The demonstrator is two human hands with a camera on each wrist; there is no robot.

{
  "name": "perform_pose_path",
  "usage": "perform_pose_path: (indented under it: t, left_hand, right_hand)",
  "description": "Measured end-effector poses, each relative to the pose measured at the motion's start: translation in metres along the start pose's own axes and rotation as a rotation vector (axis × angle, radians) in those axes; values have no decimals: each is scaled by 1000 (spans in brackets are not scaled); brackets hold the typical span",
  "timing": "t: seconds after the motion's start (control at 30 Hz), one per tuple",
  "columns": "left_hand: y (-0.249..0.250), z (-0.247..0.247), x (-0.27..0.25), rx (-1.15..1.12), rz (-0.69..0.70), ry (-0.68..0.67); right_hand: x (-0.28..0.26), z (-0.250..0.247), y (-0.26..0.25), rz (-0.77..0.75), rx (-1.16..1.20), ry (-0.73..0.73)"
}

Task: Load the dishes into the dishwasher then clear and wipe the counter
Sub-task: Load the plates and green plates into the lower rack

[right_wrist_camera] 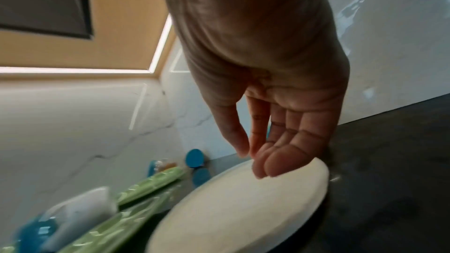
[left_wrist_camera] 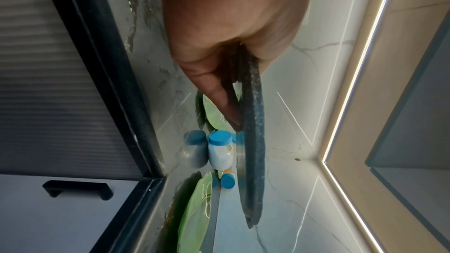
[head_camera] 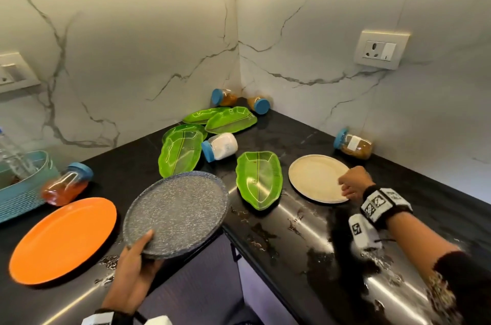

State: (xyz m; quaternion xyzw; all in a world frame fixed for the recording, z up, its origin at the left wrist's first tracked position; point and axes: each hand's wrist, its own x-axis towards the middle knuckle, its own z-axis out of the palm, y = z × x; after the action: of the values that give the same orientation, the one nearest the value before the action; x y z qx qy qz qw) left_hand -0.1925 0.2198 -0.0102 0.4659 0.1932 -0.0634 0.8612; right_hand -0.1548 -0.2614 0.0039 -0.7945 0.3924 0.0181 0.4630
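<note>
My left hand (head_camera: 132,269) grips the speckled grey plate (head_camera: 175,214) by its near rim, above the counter (head_camera: 305,242) edge. My right hand (head_camera: 354,183), fingers loose and apart, hovers at the cream plate (head_camera: 313,178). A green leaf dish (head_camera: 259,179) lies between; tipped blue-lidded jars (head_camera: 219,146) crowd behind, blurred in the right wrist view.

The left hand (head_camera: 132,263) is raised at the near edge, thumb laid on top, fingers curled beneath in a pinch. The right hand (head_camera: 354,182) is stretched forward, palm down, fingers (right_wrist_camera: 275,163) loosely extended, nothing gripped.
</note>
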Motion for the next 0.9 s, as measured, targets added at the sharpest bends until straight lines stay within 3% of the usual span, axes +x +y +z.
perform_pose_path:
  t: [0.2, 0.3, 0.53, 0.9]
  left_hand:
    - [-5, -13, -13, -17, -8, 66]
    - [-5, -16, -19, 7, 16, 95]
    - [2, -27, -31, -2, 58, 169]
    - [5, -40, -36, 50, 66, 177]
  right_hand:
    - [72, -25, 18, 116, -246, -14]
    - [65, -22, 13, 51, -278, -42]
    - [44, -10, 6, 59, -465, 87]
    - [46, -18, 6, 100, -297, 136]
